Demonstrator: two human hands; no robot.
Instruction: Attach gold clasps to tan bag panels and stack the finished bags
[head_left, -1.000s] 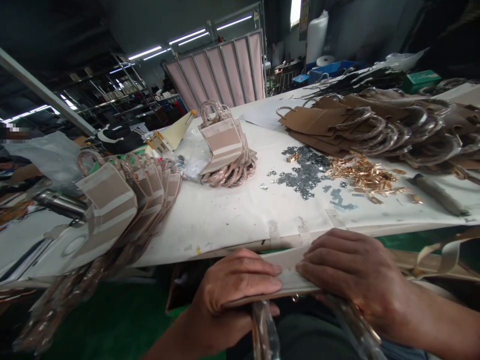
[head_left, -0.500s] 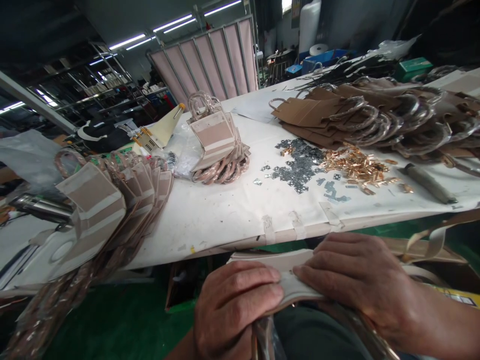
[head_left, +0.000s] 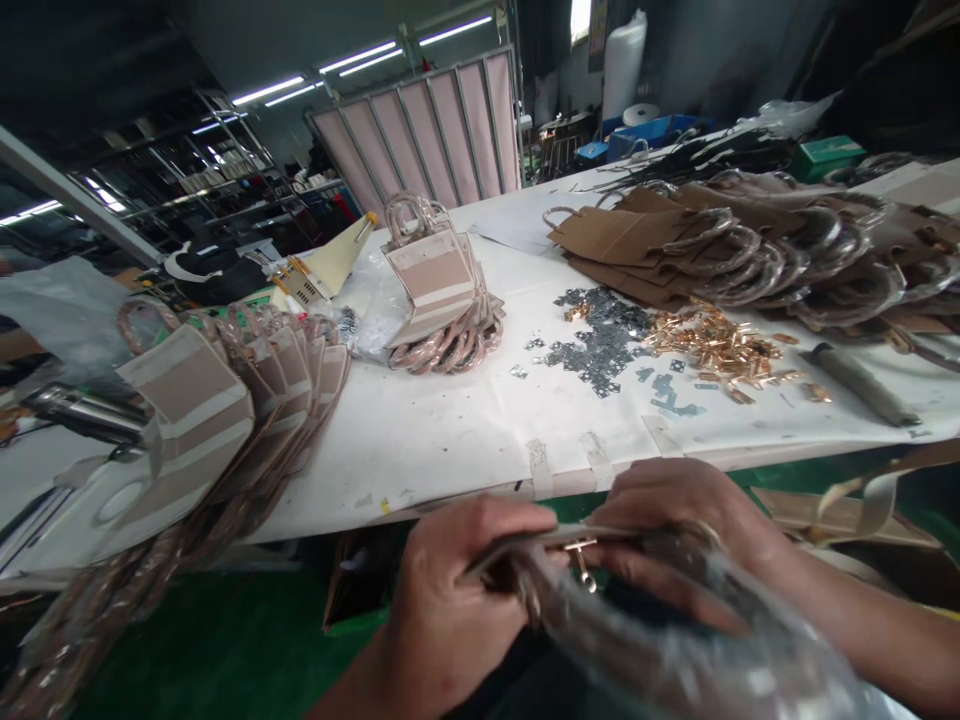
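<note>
A brown bag panel [head_left: 536, 540] is held edge-on between both hands, just in front of the table edge. My left hand [head_left: 454, 600] is closed round its left end, thumb below and fingers above. My right hand [head_left: 667, 505] grips the right side; some fingers are hidden behind the panel. A thick plastic-wrapped handle [head_left: 675, 650] arches from the panel towards me, blurred by motion. Below the panel's edge, between the hands, a small gold metal fitting [head_left: 585, 572] shows.
On the white table [head_left: 442, 440] lie grey metal plates [head_left: 600, 340] and gold fittings [head_left: 720, 345]. Handled panels stand in a fanned row [head_left: 187, 410] at left, a bundle [head_left: 435, 275] in the middle and a brown pile [head_left: 675, 240] at right. A dark cylindrical bar [head_left: 862, 385] lies near the right edge.
The panel has turned from showing its pale face to being edge-on. Its handle has swung up towards me, and the gold fitting has come into sight.
</note>
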